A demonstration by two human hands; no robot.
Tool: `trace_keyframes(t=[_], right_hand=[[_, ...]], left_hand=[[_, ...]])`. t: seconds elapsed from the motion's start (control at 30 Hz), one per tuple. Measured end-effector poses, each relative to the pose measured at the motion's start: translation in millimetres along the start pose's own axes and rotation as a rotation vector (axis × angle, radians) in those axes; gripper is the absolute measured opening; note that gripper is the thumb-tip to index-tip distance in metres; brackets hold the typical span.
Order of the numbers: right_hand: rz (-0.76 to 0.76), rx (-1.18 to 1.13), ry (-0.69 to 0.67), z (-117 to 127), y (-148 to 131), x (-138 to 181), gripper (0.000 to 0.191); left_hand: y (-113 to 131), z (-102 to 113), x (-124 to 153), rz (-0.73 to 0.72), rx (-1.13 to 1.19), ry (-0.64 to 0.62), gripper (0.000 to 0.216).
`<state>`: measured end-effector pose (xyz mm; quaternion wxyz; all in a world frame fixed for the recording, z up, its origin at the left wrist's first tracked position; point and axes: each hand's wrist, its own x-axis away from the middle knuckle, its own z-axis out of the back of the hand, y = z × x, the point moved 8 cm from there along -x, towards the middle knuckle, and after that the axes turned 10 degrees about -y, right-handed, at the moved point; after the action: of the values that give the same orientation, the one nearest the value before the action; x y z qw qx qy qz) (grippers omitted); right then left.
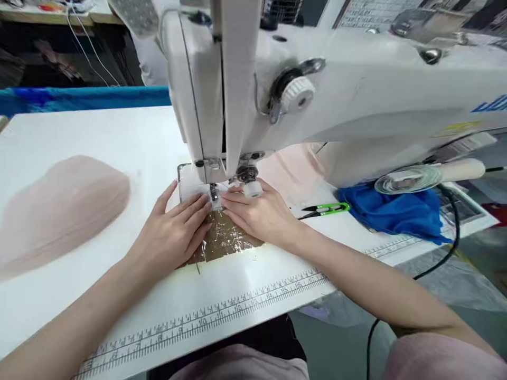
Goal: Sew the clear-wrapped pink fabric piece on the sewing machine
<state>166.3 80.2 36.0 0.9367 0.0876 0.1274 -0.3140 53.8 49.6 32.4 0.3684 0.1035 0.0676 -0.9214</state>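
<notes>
My left hand [178,227] lies open on the machine bed, its fingers stretched toward the presser foot [214,192] of the white sewing machine [340,100]. On the foot's other side is my right hand [261,211], its fingers drawn together with the tips close to the foot. Anything in those fingertips is too small or hidden to make out. Beneath both hands is a brown patch [225,235] under shiny clear tape. Pale pink fabric [293,171] spreads behind my right hand, under the machine arm. At left, a sheer pinkish fabric piece [75,206] rests flat on the white table [154,134].
Thread snips [327,209] with green handles lie right of my right hand. Beyond them are a bunched blue cloth [396,211] and a coil of pale cord [407,179]. A printed ruler strip [222,315] follows the front edge. A black cable [447,258] hangs at right.
</notes>
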Motion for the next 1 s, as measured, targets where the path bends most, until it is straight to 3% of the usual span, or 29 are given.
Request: trace_keyframes(t=[0.47,0.63,0.83,1.0], right_hand=[[-0.018,-0.052,-0.054,-2,2,0,0.03],[-0.02,-0.106,-0.015,1,5,1,0.026],[0.02,-0.066,0.175,22,-8,7,0.031],[0.11,-0.132,0.118,20,-25,7,0.029]], left_hand=[[-3,-1,-1,0.024,-0.027,-0.008,0.037],[-3,7,-1,0.101,-0.108,-0.013,0.04],[15,36,2,0.002,-0.184,0.144,0.009],[6,29,-1,0.011,-0.078,0.062,0.024]])
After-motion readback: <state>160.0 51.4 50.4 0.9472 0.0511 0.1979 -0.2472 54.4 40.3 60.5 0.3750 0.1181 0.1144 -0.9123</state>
